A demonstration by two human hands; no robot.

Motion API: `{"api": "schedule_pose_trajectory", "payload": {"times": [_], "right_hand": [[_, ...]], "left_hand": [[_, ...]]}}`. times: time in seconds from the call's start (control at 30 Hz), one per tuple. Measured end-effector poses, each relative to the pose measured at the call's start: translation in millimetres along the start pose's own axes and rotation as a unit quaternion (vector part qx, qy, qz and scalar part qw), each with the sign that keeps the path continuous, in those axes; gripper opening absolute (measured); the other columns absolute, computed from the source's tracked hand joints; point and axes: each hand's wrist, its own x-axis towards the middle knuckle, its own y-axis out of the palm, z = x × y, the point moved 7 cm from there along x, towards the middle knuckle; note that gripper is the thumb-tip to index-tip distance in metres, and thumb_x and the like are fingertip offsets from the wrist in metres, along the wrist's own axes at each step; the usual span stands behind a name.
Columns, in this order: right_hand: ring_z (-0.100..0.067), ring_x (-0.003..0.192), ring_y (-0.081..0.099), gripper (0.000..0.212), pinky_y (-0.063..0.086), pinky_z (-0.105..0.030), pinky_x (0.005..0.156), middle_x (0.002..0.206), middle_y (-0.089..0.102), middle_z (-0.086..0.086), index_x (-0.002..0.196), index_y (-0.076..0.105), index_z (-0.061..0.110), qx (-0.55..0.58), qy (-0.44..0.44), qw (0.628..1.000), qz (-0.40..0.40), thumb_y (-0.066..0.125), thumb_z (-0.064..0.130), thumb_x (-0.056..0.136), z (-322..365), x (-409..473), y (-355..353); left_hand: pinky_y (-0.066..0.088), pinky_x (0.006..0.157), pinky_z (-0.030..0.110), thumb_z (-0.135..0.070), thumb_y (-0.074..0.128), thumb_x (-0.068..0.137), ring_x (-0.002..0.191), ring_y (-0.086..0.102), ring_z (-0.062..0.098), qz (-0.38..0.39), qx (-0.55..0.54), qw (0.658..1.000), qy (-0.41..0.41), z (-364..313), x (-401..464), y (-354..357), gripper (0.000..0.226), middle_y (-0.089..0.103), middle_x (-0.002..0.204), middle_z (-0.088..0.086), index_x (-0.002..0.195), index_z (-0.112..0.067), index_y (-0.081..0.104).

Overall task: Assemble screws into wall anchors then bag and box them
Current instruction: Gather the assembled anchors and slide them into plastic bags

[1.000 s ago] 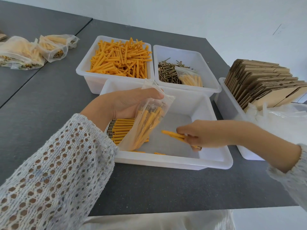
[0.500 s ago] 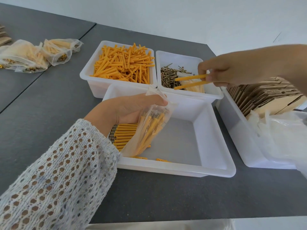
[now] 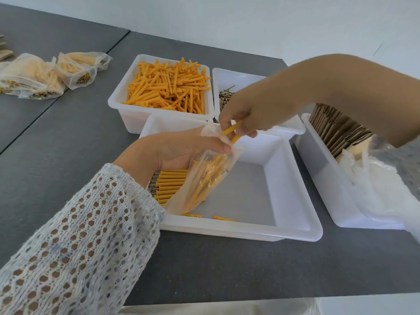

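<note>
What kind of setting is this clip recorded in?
Probably a small hand-packing workstation: white bins of loose orange wall anchors and screws, filled bags set aside, and flat cardboard boxes stacked in a bin.

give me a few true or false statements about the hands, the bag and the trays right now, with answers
1. The left hand holds a clear bag over the front tray. True.
2. The right hand is empty. False: it pinches orange anchors at the bag's mouth.
3. The back left tray holds loose orange anchors. True.
4. The flat cardboard boxes lie on the table at far left. False: they stand in the right tray.
</note>
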Motion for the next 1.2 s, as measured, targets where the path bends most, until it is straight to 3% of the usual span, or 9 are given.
{"api": "schedule_pose_trajectory", "payload": {"times": [0.07,0.2,0.33,0.43,0.57,0.67,0.9,1.07,1.2], "right_hand": [[-0.010,0.076,0.070,0.017,0.057,-0.026,0.064,0.088,0.072,0.004,0.100,0.065,0.038,-0.033,0.006,0.999,-0.014,0.061,0.023,0.092,6.9,12.3,6.2],[-0.003,0.071,0.068,0.022,0.050,-0.022,0.062,0.084,0.072,0.012,0.098,0.069,0.037,-0.059,0.009,0.998,-0.016,0.070,0.018,0.088,34.8,23.2,15.2],[-0.009,0.082,0.071,0.024,0.055,-0.023,0.073,0.092,0.073,0.004,0.101,0.067,0.019,0.066,-0.003,0.997,-0.036,0.052,0.002,0.095,42.2,-4.1,12.9],[-0.015,0.082,0.071,0.027,0.053,-0.029,0.076,0.089,0.072,-0.001,0.090,0.066,0.013,0.024,0.061,0.997,-0.046,0.043,0.000,0.094,23.8,-17.6,23.8],[-0.011,0.083,0.068,0.020,0.050,-0.020,0.080,0.091,0.072,0.002,0.099,0.066,0.011,-0.007,0.158,0.973,0.170,0.046,0.012,0.099,0.5,-32.3,96.6],[-0.010,0.091,0.065,0.023,0.049,-0.021,0.076,0.099,0.071,0.006,0.109,0.065,0.019,-0.041,0.142,0.953,0.263,0.050,0.034,0.099,-0.6,-42.6,155.0],[-0.021,0.074,0.050,0.008,0.046,-0.033,0.065,0.084,0.052,0.003,0.089,0.048,0.025,-0.099,0.091,0.978,0.160,0.048,0.018,0.093,-2.8,-40.9,195.4],[-0.021,0.078,0.054,0.022,0.052,-0.038,0.072,0.092,0.050,0.000,0.103,0.040,0.022,-0.188,0.048,0.975,0.109,0.057,0.031,0.093,4.8,-38.3,186.2],[-0.025,0.082,0.059,0.025,0.053,-0.037,0.073,0.095,0.053,-0.004,0.108,0.047,0.013,-0.253,0.123,0.950,0.133,0.053,0.033,0.095,-6.7,-36.8,183.8]], "left_hand": [[0.052,0.078,0.017,-0.024,0.063,0.079,0.107,0.060,0.015,0.009,-0.002,1.000,0.024,-4.5,-2.1,2.1,0.029,0.068,0.099,-0.008,0.109,-0.028,0.065],[0.055,0.074,0.023,-0.018,0.066,0.080,0.091,0.070,0.009,0.080,-0.079,0.994,0.018,-6.0,-4.0,11.3,0.039,0.073,0.094,-0.005,0.118,-0.022,0.060],[0.056,0.069,0.024,-0.017,0.069,0.077,0.083,0.069,0.012,0.054,-0.106,0.993,0.023,-5.6,-1.4,7.5,0.038,0.071,0.090,0.000,0.114,-0.016,0.062],[0.057,0.067,0.025,-0.020,0.070,0.076,0.081,0.071,0.013,0.038,-0.128,0.991,0.010,-3.4,0.3,4.6,0.046,0.073,0.090,0.000,0.121,-0.018,0.060],[0.058,0.066,0.028,-0.026,0.067,0.076,0.081,0.073,0.015,0.030,-0.132,0.991,-0.002,-2.0,0.9,3.1,0.045,0.077,0.092,-0.001,0.120,-0.021,0.062],[0.058,0.065,0.030,-0.026,0.067,0.075,0.080,0.074,0.019,0.025,-0.147,0.989,-0.012,-0.8,-0.1,3.5,0.047,0.077,0.096,0.002,0.122,-0.020,0.061],[0.059,0.067,0.032,-0.029,0.064,0.077,0.081,0.072,0.018,0.029,-0.128,0.991,-0.015,0.3,1.5,2.6,0.046,0.076,0.096,0.001,0.122,-0.023,0.060],[0.060,0.073,0.035,-0.032,0.064,0.076,0.088,0.072,0.021,0.017,-0.117,0.993,-0.021,3.3,1.2,-1.1,0.050,0.076,0.101,0.002,0.125,-0.025,0.059],[0.060,0.073,0.034,-0.032,0.064,0.077,0.088,0.072,0.021,0.008,-0.116,0.993,-0.021,2.5,-0.9,-1.8,0.050,0.076,0.101,0.001,0.126,-0.023,0.059]]}}
